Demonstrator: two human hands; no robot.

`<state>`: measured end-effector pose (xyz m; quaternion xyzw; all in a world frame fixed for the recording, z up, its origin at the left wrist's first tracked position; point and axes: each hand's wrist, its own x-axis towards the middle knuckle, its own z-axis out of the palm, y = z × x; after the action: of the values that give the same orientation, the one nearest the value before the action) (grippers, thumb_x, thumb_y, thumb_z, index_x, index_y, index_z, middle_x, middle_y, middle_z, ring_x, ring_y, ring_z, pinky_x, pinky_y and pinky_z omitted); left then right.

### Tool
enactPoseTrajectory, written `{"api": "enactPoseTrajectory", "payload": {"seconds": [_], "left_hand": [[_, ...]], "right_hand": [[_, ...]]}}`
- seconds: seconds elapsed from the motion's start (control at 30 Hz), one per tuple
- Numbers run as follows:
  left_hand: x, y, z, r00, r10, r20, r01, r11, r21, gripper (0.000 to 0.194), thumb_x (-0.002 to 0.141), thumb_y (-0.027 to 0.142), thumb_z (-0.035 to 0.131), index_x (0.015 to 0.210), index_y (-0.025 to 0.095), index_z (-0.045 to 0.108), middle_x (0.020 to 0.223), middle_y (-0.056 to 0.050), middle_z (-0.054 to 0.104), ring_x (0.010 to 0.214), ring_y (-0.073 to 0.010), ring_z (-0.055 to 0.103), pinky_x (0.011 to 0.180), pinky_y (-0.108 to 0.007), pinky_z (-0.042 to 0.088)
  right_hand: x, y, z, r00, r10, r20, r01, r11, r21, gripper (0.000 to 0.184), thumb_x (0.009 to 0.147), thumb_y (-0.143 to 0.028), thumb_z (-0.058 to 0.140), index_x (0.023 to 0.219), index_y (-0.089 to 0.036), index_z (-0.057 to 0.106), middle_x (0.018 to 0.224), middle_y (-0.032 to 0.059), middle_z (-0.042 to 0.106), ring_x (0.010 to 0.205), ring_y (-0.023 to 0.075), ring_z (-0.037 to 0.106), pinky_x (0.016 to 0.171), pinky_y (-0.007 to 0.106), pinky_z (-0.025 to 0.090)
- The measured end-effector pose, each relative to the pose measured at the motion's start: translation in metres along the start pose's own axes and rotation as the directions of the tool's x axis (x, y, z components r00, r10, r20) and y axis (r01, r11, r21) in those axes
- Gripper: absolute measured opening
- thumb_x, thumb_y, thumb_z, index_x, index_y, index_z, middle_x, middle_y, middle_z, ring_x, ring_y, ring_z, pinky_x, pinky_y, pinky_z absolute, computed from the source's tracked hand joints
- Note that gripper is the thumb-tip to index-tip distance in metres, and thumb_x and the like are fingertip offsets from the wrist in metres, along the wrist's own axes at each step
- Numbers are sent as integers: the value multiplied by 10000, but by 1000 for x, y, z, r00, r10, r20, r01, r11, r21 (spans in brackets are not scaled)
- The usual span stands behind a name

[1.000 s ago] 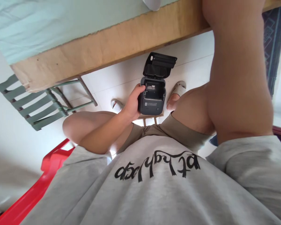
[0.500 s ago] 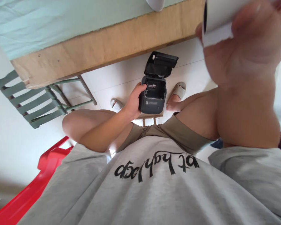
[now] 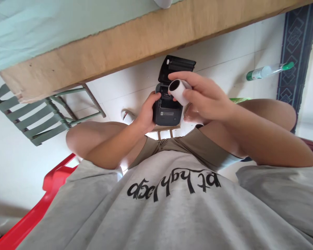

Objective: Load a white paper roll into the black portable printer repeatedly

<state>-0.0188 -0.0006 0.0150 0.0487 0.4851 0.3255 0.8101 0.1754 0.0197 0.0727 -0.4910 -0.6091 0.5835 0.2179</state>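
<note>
Your left hand point(image 3: 146, 113) has its fingers clamped on the black device point(image 3: 167, 117), likely to steady it; raised lid point(image 3: 176, 66) leaves the bay exposed. Right fingers clamped on the white roll point(image 3: 182, 93), partly over the bay, apparently gripped by its outside to keep the hollow end unobstructed.

Open bay of the black device point(image 3: 167, 117): far side backed by the raised lid point(image 3: 163, 72), left rim partly covered by the left hand's thumb point(image 3: 158, 95). Right hand point(image 3: 210, 97) and white roll point(image 3: 183, 97) overhang the right side, blocking entry from there. Near side open above the device's label. Beyond the lid, narrow passage below the surface's wooden edge point(image 3: 106, 50). Leftward, gap between left hand point(image 3: 147, 113) and green-strapped stool point(image 3: 44, 118). Rightward, floor passage between surface edge and right forearm; bottle point(image 3: 268, 72) obstructs its far end.
</note>
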Motion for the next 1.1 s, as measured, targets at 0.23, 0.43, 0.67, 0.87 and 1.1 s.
{"api": "enactPoseTrajectory", "payload": {"seconds": [0.23, 0.43, 0.67, 0.87, 1.1], "left_hand": [[2, -1, 8, 998, 63, -28, -62, 998, 25, 170, 925, 376, 685, 906, 220, 620, 757, 19, 669, 670, -145, 643, 635, -284, 524], [4, -4, 9, 995, 103, -6, -103, 994, 38, 186, 919, 370, 714, 898, 216, 612, 783, 26, 644, 695, -138, 647, 647, -272, 547], [3, -2, 10, 992, 130, 4, -130, 992, 4, 130, 954, 304, 661, 868, 209, 640, 783, 7, 644, 719, -146, 622, 680, -289, 522], [0, 0, 6, 987, 155, 52, -158, 985, 69, 188, 843, 315, 805, 907, 223, 654, 811, 8, 651, 770, -152, 610, 718, -293, 525], [3, -3, 0, 980, 185, 78, -198, 953, 230, 432, 631, 184, 860, 974, 227, 601, 812, 53, 645, 753, -130, 625, 709, -271, 510]], "right_hand": [[6, 20, 8, 988, -147, 48, 140, 715, -685, 585, 980, -259, 438, 1546, -159, 547, 1444, 149, 679, 1273, 297, 685, 1102, 483, 595], [7, 30, 6, 990, -144, 7, 93, 602, -793, 368, 940, -232, 554, 1300, -189, 618, 1258, 110, 708, 1009, 237, 679, 837, 355, 533], [6, 29, 4, 960, -279, 37, 196, 567, -800, 277, 1064, -364, 441, 1072, -188, 656, 1171, 104, 669, 987, 187, 569, 810, 330, 376], [4, 32, 8, 903, -383, 192, 389, 543, -744, 317, 1067, -374, 444, 928, -198, 668, 842, 48, 630, 823, 134, 477, 787, 322, 286], [4, 37, 11, 802, -559, 212, 531, 504, -681, 445, 1114, -426, 410, 902, -175, 710, 749, 25, 622, 763, 113, 521, 756, 302, 313]]}}
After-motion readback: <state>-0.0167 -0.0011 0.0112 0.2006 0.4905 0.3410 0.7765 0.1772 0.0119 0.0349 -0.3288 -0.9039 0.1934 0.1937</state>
